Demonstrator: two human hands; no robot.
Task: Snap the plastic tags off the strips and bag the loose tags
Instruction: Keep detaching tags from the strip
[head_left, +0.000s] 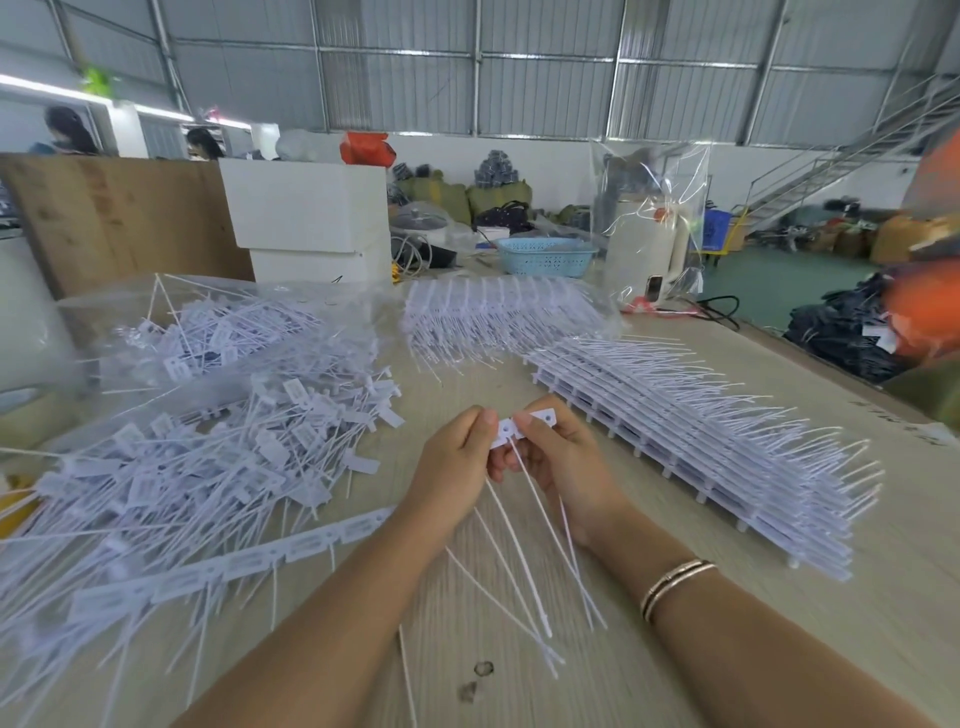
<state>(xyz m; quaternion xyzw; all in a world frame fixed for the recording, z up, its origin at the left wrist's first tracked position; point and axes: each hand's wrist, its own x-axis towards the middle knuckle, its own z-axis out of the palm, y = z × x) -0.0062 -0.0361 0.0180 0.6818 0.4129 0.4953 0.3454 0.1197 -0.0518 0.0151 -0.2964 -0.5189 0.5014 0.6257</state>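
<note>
Above table (649, 649) | left hand (457, 462), right hand (563, 462) pinch strip (524, 423)

We see a corrugated metal wall (545, 88) braced by steel beams above a white lower wall. A metal staircase (831, 161) climbs at right over a green floor (769, 280); strip lights (36, 85) glow at left.

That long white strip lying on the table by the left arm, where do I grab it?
Probably pinch the strip by its flat tag band from above, at the near end by the left forearm; its thin tails hang off one edge and would bend.
</note>
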